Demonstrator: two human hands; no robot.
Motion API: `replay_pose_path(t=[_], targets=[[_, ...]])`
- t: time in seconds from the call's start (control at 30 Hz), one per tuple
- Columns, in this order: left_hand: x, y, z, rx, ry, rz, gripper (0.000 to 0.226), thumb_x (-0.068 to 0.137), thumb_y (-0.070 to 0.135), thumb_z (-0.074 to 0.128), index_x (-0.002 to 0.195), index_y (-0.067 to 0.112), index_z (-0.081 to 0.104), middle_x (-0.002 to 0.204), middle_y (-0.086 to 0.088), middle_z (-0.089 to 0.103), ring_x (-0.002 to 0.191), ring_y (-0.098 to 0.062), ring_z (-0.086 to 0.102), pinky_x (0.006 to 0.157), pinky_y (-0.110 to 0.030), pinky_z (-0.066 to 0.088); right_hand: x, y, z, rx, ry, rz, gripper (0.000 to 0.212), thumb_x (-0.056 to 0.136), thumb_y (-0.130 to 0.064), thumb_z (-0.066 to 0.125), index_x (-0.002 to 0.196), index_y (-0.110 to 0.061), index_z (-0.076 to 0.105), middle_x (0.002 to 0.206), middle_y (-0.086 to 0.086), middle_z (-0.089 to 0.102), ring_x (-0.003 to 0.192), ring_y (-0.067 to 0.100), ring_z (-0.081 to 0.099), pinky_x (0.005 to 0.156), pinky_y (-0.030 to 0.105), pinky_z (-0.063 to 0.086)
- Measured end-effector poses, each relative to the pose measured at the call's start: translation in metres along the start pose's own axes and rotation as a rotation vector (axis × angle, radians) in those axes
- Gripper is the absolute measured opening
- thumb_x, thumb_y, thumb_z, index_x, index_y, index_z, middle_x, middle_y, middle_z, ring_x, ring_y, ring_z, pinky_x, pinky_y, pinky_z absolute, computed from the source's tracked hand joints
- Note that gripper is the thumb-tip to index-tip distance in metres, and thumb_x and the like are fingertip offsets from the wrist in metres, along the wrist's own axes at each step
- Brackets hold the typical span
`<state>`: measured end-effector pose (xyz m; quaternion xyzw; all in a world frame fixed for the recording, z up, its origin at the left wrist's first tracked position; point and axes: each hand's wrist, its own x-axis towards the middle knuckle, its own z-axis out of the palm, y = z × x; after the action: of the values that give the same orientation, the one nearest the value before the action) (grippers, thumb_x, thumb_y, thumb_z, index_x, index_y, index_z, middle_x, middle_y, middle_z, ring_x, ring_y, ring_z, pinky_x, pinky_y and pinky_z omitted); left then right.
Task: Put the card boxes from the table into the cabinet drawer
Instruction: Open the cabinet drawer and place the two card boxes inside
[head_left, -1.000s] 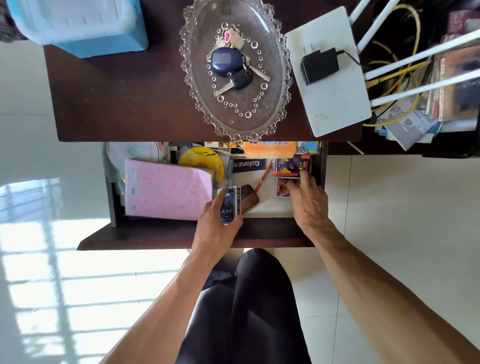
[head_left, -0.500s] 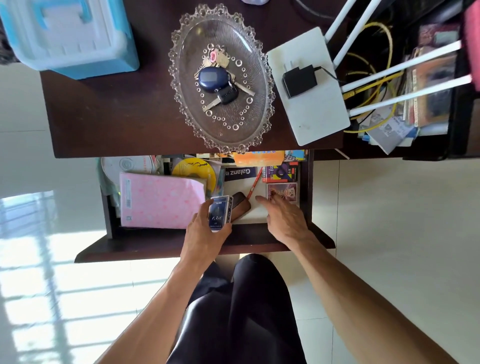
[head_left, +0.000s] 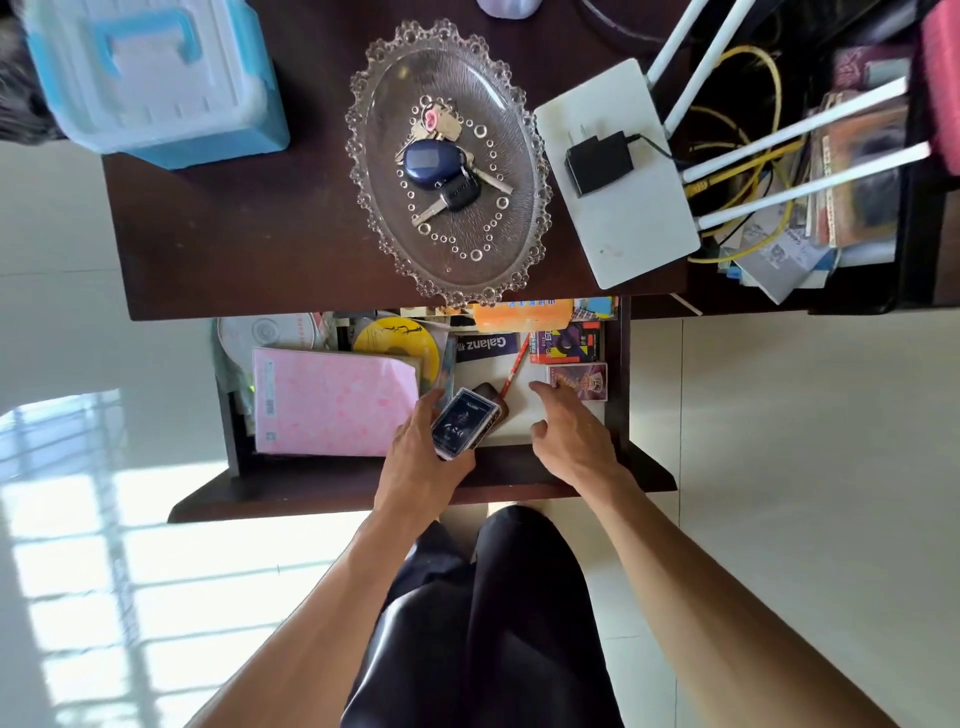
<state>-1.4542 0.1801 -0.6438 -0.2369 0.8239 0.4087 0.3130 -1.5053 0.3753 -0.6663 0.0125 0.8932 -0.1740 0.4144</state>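
Observation:
The cabinet drawer (head_left: 415, 488) is pulled out below the dark table top (head_left: 249, 228). My left hand (head_left: 421, 462) grips a dark blue card box (head_left: 464, 423) above the drawer's front middle, tilted to the right. My right hand (head_left: 571, 431) hovers over the drawer's right part with fingers spread and empty, its fingertips beside a purple card box (head_left: 577, 382) lying flat. Behind that one lies a red and black card box (head_left: 566, 347).
The drawer also holds a pink folder (head_left: 332, 400), a yellow disc (head_left: 397, 338), a red pencil (head_left: 516, 366) and an orange pack (head_left: 522, 314). On the table stand a glass tray (head_left: 374, 171) with keys, a white router (head_left: 623, 208) and a blue-white box (head_left: 150, 78).
My right hand has let go of the purple card box and drawn back toward the drawer front. My left hand has turned the blue card box to a slant.

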Motion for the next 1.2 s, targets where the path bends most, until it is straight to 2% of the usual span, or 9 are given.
replay_pose_path(t=[0.23, 0.43, 0.53, 0.67, 0.73, 0.83, 1.0, 1.13, 1.2], targets=[[-0.007, 0.018, -0.007, 0.257, -0.100, 0.222, 0.085, 0.070, 0.014, 0.068, 0.142, 0.036, 0.030, 0.127, 0.002, 0.061, 0.120, -0.019, 0.050, 0.091, -0.037, 0.053, -0.022, -0.033, -0.012, -0.130, 0.016, -0.408, 0.075, 0.074, -0.019, 0.079, 0.141, -0.020, 0.047, 0.147, -0.001, 0.050, 0.132, 0.023, 0.050, 0.100, 0.043, 0.052], [-0.009, 0.017, -0.011, 0.297, -0.165, 0.265, 0.100, 0.075, 0.014, 0.070, 0.149, 0.043, 0.010, 0.137, 0.002, 0.052, 0.125, -0.019, 0.047, 0.097, -0.038, 0.050, -0.019, -0.038, -0.007, -0.173, -0.011, -0.404, 0.077, 0.070, -0.024, 0.084, 0.138, -0.019, 0.048, 0.129, 0.001, 0.062, 0.116, 0.023, 0.060, 0.092, 0.039, 0.054], [-0.008, 0.012, -0.010, 0.127, -0.117, 0.157, 0.086, 0.077, 0.027, 0.069, 0.149, 0.036, 0.022, 0.139, 0.002, 0.048, 0.122, -0.017, 0.053, 0.099, -0.040, 0.052, -0.015, -0.035, -0.006, -0.158, 0.000, -0.396, 0.072, 0.071, -0.022, 0.083, 0.136, -0.023, 0.052, 0.128, 0.001, 0.061, 0.113, 0.024, 0.058, 0.090, 0.039, 0.056], [-0.001, 0.002, -0.006, -0.016, -0.177, 0.008, 0.042, 0.081, 0.033, 0.065, 0.121, 0.042, 0.056, 0.094, 0.025, 0.070, 0.084, 0.005, 0.068, 0.083, -0.037, 0.060, -0.011, -0.031, -0.003, -0.218, 0.017, -0.356, 0.072, 0.073, -0.023, 0.083, 0.136, -0.020, 0.048, 0.130, 0.004, 0.055, 0.109, 0.028, 0.059, 0.083, 0.041, 0.058], [-0.001, 0.001, -0.003, -0.029, -0.269, -0.008, 0.045, 0.082, 0.031, 0.062, 0.120, 0.053, 0.052, 0.086, 0.030, 0.071, 0.078, 0.008, 0.068, 0.081, -0.030, 0.059, -0.009, -0.029, 0.000, -0.292, 0.014, -0.333, 0.075, 0.076, -0.021, 0.082, 0.139, -0.022, 0.042, 0.132, 0.006, 0.053, 0.108, 0.031, 0.059, 0.079, 0.042, 0.059], [-0.002, 0.004, 0.006, -0.033, -0.318, -0.023, 0.059, 0.083, 0.031, 0.059, 0.130, 0.062, 0.043, 0.098, 0.022, 0.072, 0.085, 0.003, 0.069, 0.085, -0.028, 0.058, -0.005, -0.019, 0.003, -0.362, -0.038, -0.299, 0.078, 0.087, -0.008, 0.070, 0.149, -0.037, 0.032, 0.133, 0.010, 0.046, 0.111, 0.034, 0.055, 0.076, 0.042, 0.058], [-0.004, 0.004, 0.015, -0.024, -0.266, -0.044, 0.056, 0.084, 0.025, 0.057, 0.132, 0.053, 0.049, 0.089, 0.012, 0.069, 0.085, -0.007, 0.067, 0.085, -0.033, 0.058, 0.006, -0.003, 0.005, -0.475, -0.132, -0.323, 0.063, 0.101, -0.006, 0.052, 0.150, -0.043, 0.039, 0.130, 0.012, 0.041, 0.113, 0.032, 0.053, 0.084, 0.043, 0.053], [-0.004, -0.002, 0.019, 0.022, -0.250, -0.039, 0.048, 0.085, 0.023, 0.057, 0.129, 0.042, 0.054, 0.082, 0.010, 0.069, 0.081, -0.010, 0.067, 0.082, -0.033, 0.058, 0.018, 0.000, 0.006, -0.595, -0.102, -0.385, 0.058, 0.102, -0.014, 0.055, 0.151, -0.041, 0.042, 0.127, 0.010, 0.047, 0.125, 0.030, 0.047, 0.111, 0.047, 0.038], [-0.002, -0.004, 0.019, 0.018, -0.240, -0.053, 0.044, 0.085, 0.024, 0.057, 0.127, 0.039, 0.057, 0.082, 0.010, 0.070, 0.080, -0.008, 0.066, 0.079, -0.029, 0.057, 0.020, -0.004, 0.006, -0.556, -0.133, -0.357, 0.054, 0.103, -0.016, 0.054, 0.150, -0.039, 0.043, 0.128, 0.010, 0.046, 0.123, 0.030, 0.049, 0.103, 0.045, 0.044]])
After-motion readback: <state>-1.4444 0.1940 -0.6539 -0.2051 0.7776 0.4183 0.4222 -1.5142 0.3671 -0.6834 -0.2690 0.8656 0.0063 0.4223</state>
